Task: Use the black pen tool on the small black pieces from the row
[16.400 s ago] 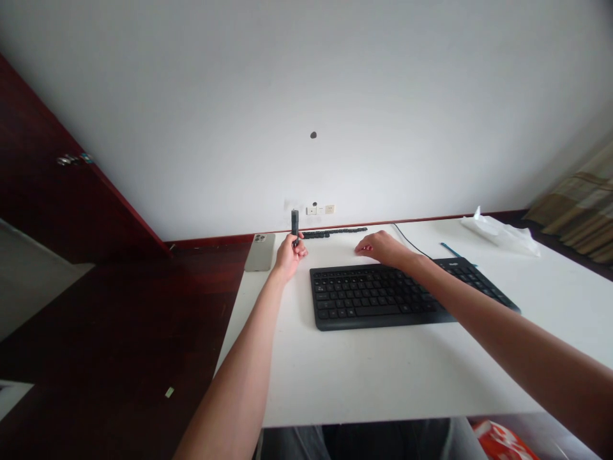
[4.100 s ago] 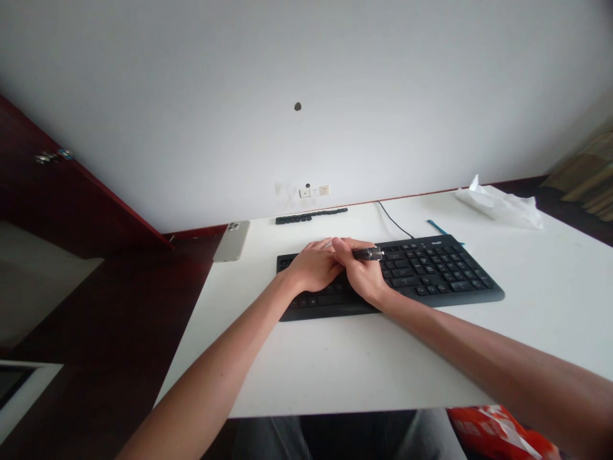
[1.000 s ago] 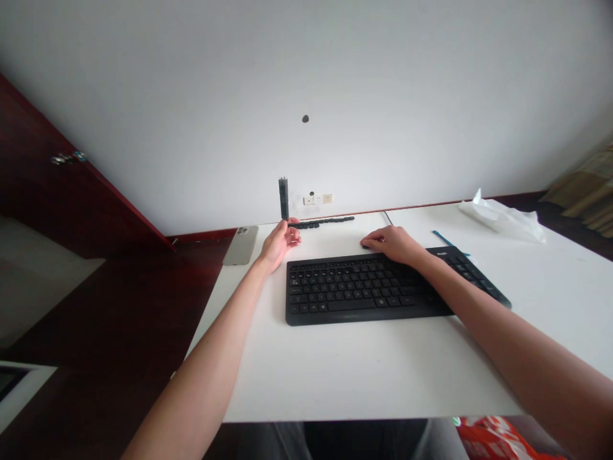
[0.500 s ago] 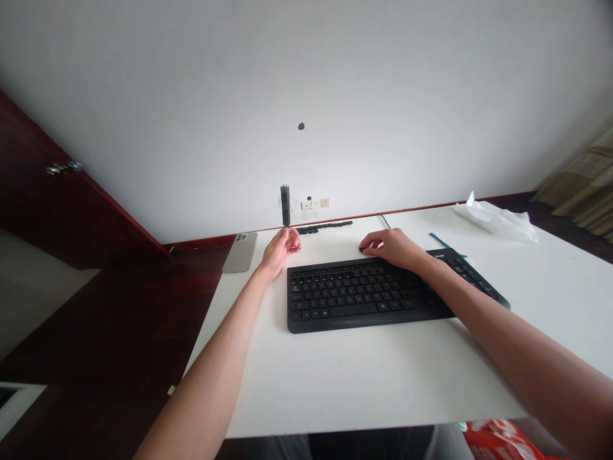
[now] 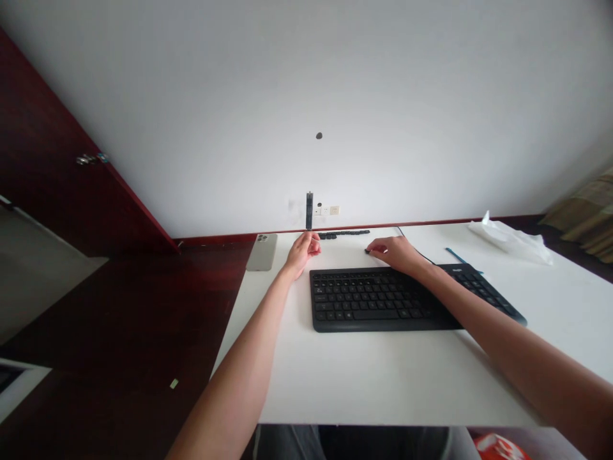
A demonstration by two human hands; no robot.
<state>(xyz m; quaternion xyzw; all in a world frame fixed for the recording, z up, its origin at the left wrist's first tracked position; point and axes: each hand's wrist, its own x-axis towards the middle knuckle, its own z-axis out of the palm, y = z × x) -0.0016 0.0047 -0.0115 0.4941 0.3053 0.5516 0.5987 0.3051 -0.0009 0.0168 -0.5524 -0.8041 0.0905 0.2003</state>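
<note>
"So, what's biggest from where you stand?"

"The pale wall (image 5: pixel 306 76), then the dark red door (image 5: pixel 57 147) off to the left, and the white table (image 5: pixel 383 383) along the wall"

"And on the table?"

"A black keyboard (image 5: pixel 364 303), lying flat near the middle, its right part passing under the person's right forearm. Behind it on the far right there's a crumpled plastic bag (image 5: pixel 512 240)"

"How are the hands?"

"Both pinched nearly closed. The left hand (image 5: pixel 301 250) is raised past the keyboard's left corner, some fingers loosely curled; the right hand (image 5: pixel 395 252) is just beyond the keyboard's far edge"

"Anything smaller?"

"A phone (image 5: pixel 262 253), camera side up, at the table's left edge. A row of little black bits (image 5: pixel 352 233) along the far edge, and a thin blue rod (image 5: pixel 457 255) behind the keyboard"

"What's in the fingers, then?"

"The left has a black stick (image 5: pixel 309 211) by its lower end, held upright. The right grips a small dark piece (image 5: pixel 367 251) at its fingertips, though I can't tell whether it touches the table"
</note>
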